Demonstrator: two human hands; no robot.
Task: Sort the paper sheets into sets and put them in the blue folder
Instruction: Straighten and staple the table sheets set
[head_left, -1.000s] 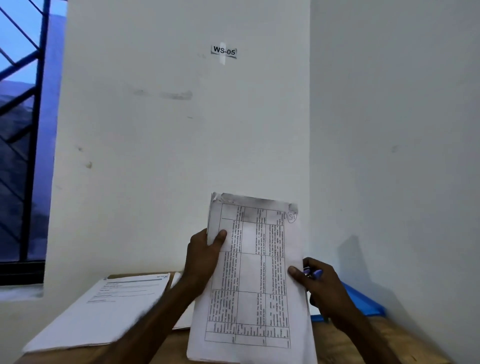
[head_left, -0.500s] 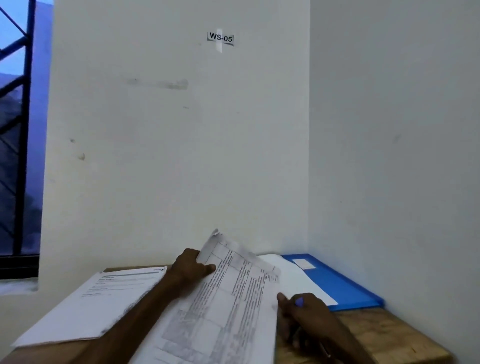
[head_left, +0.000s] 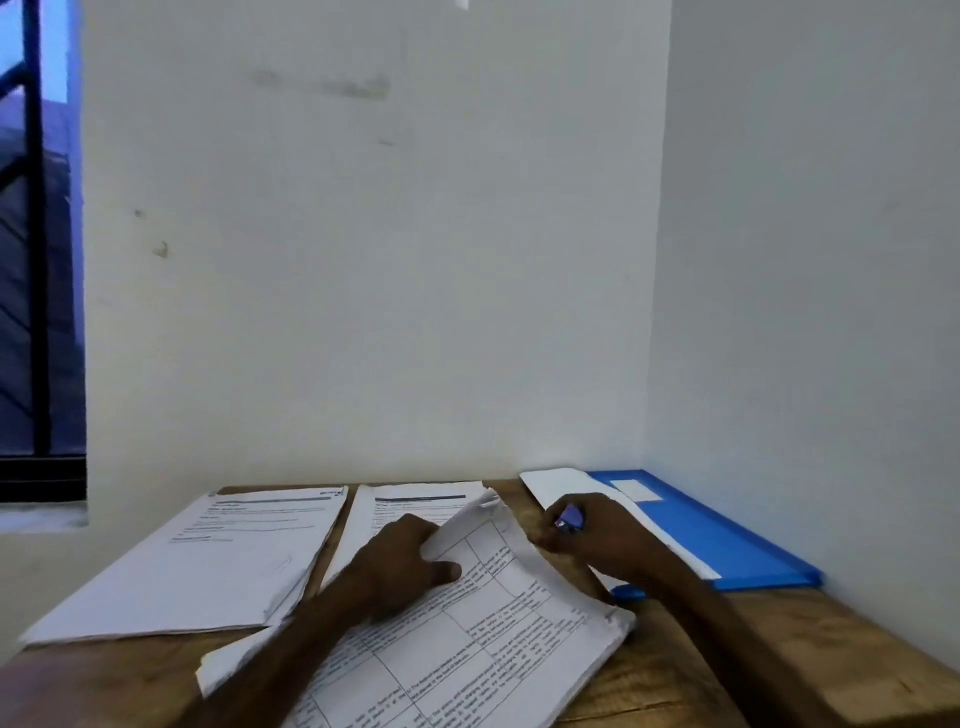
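Paper sheets (head_left: 467, 649) printed with a ruled table, lying as a stack on the near middle of the wooden table (head_left: 779, 649), far edge being lifted and curling upward. Left hand (head_left: 400, 561) gripping that raised far edge, thumb pressing on the printed face, fingers tucking beneath the top sheets. Right hand (head_left: 597, 540) curling around a small blue object (head_left: 570, 517), too blurred for naming further, and resting just beside the stack's right edge. Behind the right hand, blue folder (head_left: 727, 540) lying flat in the far right corner against the wall, with a white sheet (head_left: 566, 486) lying on its left part and overhanging toward the left. Second pile (head_left: 410, 504) of printed pages lying beyond the left hand, partly hidden by it. Third pile (head_left: 208, 566) lying to the left, just beside the second, its edges fanning slightly along the right side. Barred window (head_left: 36, 260) showing at the far left, beside the white wall (head_left: 363, 260).
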